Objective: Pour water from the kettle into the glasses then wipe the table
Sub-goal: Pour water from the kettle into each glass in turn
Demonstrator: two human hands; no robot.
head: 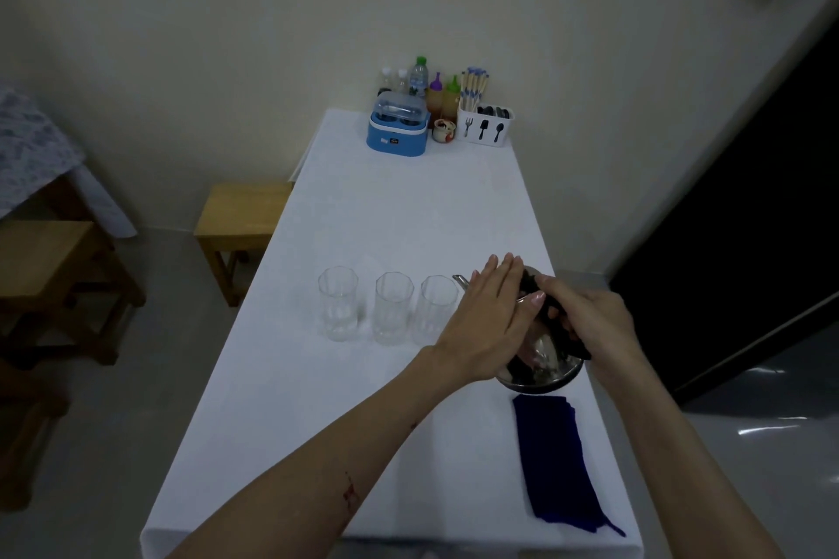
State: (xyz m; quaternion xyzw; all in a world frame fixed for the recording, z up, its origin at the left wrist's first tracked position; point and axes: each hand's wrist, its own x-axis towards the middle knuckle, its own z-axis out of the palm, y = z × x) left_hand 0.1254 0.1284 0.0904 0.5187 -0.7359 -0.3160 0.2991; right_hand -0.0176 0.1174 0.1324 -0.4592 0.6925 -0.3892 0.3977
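Observation:
Three clear ribbed glasses stand in a row on the white table (408, 204): left glass (338, 303), middle glass (393, 308), right glass (436, 309). A steel kettle (545, 365) with a black handle sits just right of them, its spout (461, 280) pointing at the right glass. My right hand (585, 322) grips the black handle. My left hand (488, 322) lies flat, fingers together, against the kettle's top and side. A folded dark blue cloth (560, 463) lies on the table near the front right edge.
At the far end stand a blue box with a clear lid (398, 129), a small jar (444, 130), several bottles (436, 89) and a white cutlery holder (486, 127). Wooden stools (240, 218) stand left of the table. A dark doorway (735, 218) is to the right.

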